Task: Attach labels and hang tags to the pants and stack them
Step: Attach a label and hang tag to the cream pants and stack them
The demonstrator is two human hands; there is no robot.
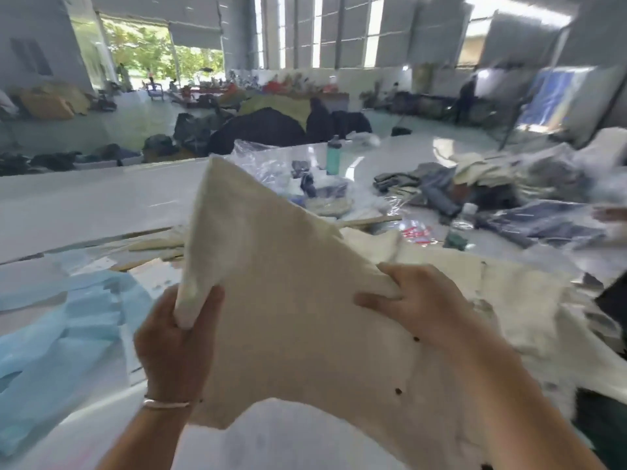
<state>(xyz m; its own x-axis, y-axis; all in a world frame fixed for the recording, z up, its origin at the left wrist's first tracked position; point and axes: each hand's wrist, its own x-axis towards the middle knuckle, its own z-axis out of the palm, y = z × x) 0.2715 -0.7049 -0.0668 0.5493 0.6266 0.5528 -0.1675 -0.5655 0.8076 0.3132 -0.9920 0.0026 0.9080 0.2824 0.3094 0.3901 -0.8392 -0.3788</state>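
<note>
Holding cream pants (291, 300) aloft between left hand (176, 337), right hand (417, 300).

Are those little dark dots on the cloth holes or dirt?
The cream pants, held up by the left hand and right hand, show a few small dark spots. The picture is too blurry to tell which.

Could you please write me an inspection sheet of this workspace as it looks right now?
Surface: white table, glossy.
Job's things: cream pants lifted in both hands; more cream fabric lies to the right.
Clutter: blue sheet, clear plastic bags, teal bottle, heap of dark garments.
Hands: left hand grips a pants edge; right hand pinches the fabric.
Cables: nothing seen.
Surroundings: hall with garment piles, open doorway.
</note>
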